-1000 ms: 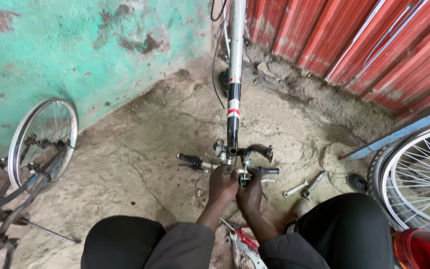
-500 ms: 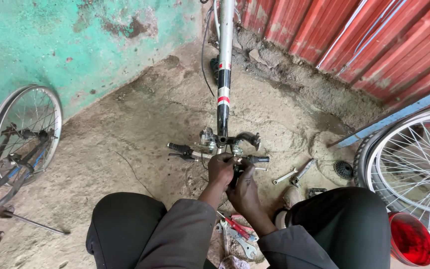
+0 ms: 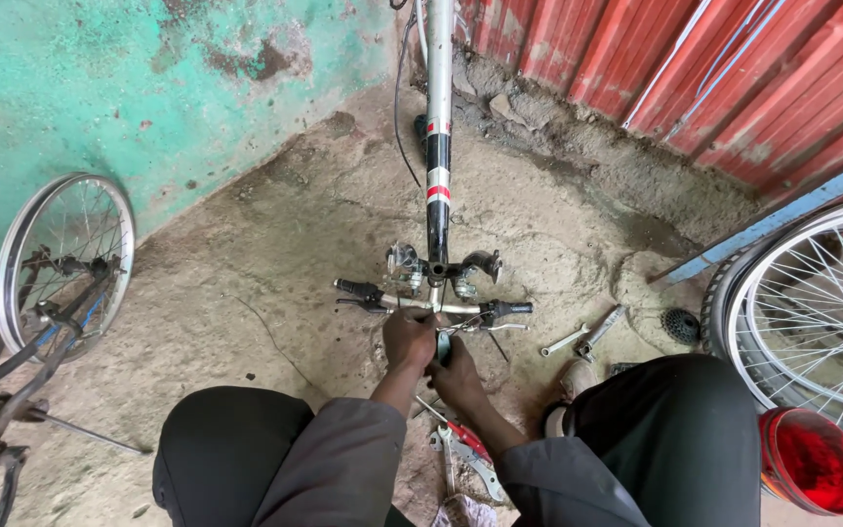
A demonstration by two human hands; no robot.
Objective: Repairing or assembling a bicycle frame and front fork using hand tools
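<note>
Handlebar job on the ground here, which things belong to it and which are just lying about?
In hand:
left hand
right hand
handlebar
bike frame

Lying about:
wrenches
pliers
sprocket
left wheel
right wheel
red bowl

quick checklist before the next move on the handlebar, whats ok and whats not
1. Both hands on the work: left hand and right hand sit together at the middle of the handlebar: ok.
2. Grip on a tool: something slim shows between the hands, too hidden to name: cannot tell.
3. Bike frame steady: it lies along the ground, unclamped: cannot tell.
4. Spare tools in reach: wrenches lie on the ground to the right, pliers between the knees: ok.
5. Room around: spoked wheel stands close by the right knee: not ok.
</note>
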